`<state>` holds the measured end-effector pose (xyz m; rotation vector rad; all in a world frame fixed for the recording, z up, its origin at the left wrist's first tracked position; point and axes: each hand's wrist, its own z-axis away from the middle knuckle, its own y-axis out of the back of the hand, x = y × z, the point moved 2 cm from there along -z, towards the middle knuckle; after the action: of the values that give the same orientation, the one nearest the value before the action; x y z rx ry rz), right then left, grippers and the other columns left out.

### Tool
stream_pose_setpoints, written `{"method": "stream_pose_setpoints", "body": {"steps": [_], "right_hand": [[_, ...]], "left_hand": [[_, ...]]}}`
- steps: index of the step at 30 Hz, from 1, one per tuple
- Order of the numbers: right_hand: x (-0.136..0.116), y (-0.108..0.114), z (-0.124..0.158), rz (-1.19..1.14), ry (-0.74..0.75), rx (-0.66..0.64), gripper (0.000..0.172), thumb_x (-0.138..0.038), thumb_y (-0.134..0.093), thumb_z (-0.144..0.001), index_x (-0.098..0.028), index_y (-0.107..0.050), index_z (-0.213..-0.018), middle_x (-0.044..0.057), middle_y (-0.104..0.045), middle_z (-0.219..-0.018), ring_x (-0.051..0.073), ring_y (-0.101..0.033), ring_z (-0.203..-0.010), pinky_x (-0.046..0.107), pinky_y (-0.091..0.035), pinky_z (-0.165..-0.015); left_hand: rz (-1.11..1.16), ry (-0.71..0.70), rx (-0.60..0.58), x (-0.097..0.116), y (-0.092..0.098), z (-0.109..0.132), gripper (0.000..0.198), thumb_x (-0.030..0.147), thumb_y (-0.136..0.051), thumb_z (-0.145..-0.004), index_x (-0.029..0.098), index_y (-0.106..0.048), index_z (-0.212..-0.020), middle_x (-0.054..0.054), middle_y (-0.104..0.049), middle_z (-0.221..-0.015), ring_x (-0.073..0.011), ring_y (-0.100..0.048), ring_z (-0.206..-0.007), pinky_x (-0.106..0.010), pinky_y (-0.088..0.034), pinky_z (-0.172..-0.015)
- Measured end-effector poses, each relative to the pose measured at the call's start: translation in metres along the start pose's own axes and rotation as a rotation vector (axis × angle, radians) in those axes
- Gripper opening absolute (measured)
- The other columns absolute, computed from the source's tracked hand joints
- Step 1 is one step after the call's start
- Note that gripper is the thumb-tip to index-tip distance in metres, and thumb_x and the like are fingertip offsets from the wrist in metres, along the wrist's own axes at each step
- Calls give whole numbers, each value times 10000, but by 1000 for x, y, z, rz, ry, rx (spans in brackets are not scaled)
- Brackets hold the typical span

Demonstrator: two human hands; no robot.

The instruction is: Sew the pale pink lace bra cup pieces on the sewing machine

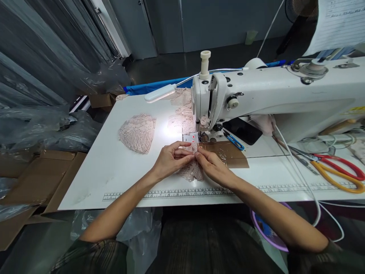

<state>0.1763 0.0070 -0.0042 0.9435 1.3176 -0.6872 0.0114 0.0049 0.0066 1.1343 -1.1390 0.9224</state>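
Observation:
Just in front of the needle area of a white sewing machine [256, 91], a pink lace piece [191, 173] lies partly under my fingers. My left hand [174, 156] pinches its left edge, thumb and fingertips pressed together. From the other side my right hand [212, 164] pinches the same lace, its fingertips almost touching the left ones. The part between the fingertips is hidden. Behind the needle more pink lace [185, 114] is bunched under the lamp's light. A separate lace cup shape [138, 133] lies flat on the table to the left.
Right of the needle are blue thread snips [234, 140], a black phone [242, 130] and a brown card [239, 160]. Large scissors [339, 171] with red and yellow handles lie at the right. A lamp [160, 93] hangs over the table [94, 171]; cardboard boxes [42, 179] stand left.

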Motion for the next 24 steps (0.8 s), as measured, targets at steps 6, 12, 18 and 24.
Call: {"method": "stream_pose_setpoints", "body": {"steps": [6, 12, 18, 24], "right_hand": [[2, -1, 4, 17, -19, -60, 341, -470, -435, -955, -181, -614, -936, -17, -526, -717, 142, -479, -692, 262, -400, -681], [-8, 20, 30, -67, -16, -376, 297, -396, -469, -956, -165, -647, -903, -25, -539, -747, 99, -425, -656, 214, -363, -595], [-9, 44, 28, -208, -146, -572, 340, -478, -635, -850, -152, -696, -924, 6, -663, -781, 106, -572, -663, 229, -459, -619], [13, 63, -27, 397, -274, -33, 367, -552, -682, -782, -186, -649, -775, 28, -643, -592, 159, -570, -540, 271, -384, -518]], "left_hand": [[-89, -58, -3, 6, -9, 5, 402, 318, -716, -750, 155, -597, -1098, -25, -725, -740, -142, -676, -656, -245, -565, -641], [-29, -35, -210, 36, -1, 26, 241, 275, -645, -771, 191, -594, -991, -32, -645, -761, -127, -600, -645, -236, -505, -569], [-61, 90, -262, 51, 22, 20, 163, 308, -518, -835, 214, -594, -944, -24, -580, -695, -118, -507, -545, -234, -392, -458], [-744, -183, -47, 26, 42, -40, 247, 299, -499, -906, 169, -580, -1099, -85, -634, -914, -159, -577, -661, -280, -427, -543]]}}
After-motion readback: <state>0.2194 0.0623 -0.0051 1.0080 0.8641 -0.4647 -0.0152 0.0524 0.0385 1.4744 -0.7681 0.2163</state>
